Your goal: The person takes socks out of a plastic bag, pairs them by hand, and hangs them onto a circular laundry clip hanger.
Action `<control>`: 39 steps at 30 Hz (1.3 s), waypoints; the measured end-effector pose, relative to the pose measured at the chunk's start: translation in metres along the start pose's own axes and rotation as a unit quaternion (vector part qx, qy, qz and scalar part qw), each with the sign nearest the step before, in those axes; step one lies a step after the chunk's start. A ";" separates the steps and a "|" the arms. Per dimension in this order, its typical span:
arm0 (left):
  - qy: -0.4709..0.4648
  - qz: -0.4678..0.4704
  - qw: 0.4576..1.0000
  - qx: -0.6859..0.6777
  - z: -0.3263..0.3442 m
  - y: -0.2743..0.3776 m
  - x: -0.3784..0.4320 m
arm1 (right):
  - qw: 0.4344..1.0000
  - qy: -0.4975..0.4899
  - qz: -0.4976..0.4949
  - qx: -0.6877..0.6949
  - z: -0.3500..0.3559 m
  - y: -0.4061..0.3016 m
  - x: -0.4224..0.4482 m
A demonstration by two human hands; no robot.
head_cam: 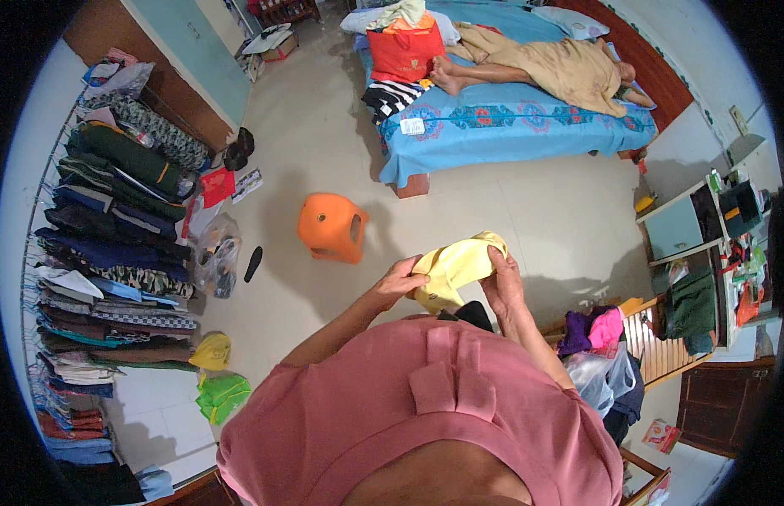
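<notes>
A yellow cloth garment (458,265) is stretched between my two hands, in front of my chest. My left hand (398,283) pinches its left edge between thumb and fingers. On the other side, my right hand (503,278) grips the garment's upper right edge, where the cloth is bunched. The lower part of the garment hangs down towards my body, and a small dark mark shows on it. Something black (473,314) lies just below the cloth, close to my shirt; I cannot tell what it is.
An orange plastic stool (332,228) stands on the floor ahead. Folded clothes (123,253) hang along the left wall. A person (544,69) lies on the blue-covered bed (512,136), beside a red bag (404,57). A wooden slatted rack (651,341) with clothes stands at the right.
</notes>
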State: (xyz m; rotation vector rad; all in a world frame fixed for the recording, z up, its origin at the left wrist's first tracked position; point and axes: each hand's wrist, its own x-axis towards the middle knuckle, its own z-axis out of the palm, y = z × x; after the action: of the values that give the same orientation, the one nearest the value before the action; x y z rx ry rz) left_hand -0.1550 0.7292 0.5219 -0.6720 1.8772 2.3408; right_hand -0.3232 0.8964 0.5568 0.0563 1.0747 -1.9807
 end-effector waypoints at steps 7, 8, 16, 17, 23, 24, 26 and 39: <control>0.079 0.048 0.968 -0.233 -0.048 0.038 0.043 | 0.987 -0.033 0.155 -0.018 0.031 -0.021 0.109; 0.083 0.068 0.972 -0.210 -0.056 0.053 0.051 | 0.983 -0.064 0.172 0.007 0.033 -0.022 0.134; 0.226 0.128 0.955 -0.141 -0.141 0.104 0.125 | 0.934 -0.274 0.229 0.000 0.102 -0.048 0.300; 0.241 0.164 0.956 -0.020 -0.147 0.109 0.134 | 0.928 -0.285 0.240 0.012 0.107 -0.049 0.317; 0.294 0.073 0.911 -0.279 -0.174 0.153 0.164 | 0.889 -0.300 0.345 0.030 0.102 -0.032 0.415; 0.306 0.072 0.904 -0.291 -0.181 0.156 0.165 | 0.894 -0.272 0.355 0.023 0.108 -0.030 0.421; 0.330 0.071 0.900 -0.274 -0.204 0.154 0.171 | 0.904 -0.212 0.371 0.007 0.131 -0.035 0.422; 0.218 0.045 0.975 -0.004 -0.428 0.211 0.286 | 0.954 -0.226 0.190 0.052 0.267 -0.020 0.552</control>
State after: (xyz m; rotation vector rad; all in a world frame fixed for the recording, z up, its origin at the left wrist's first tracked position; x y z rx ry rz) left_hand -0.3549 0.2104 0.5397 -1.2110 2.0991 2.4039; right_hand -0.5960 0.3479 0.5136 -0.1218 0.6083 -1.5930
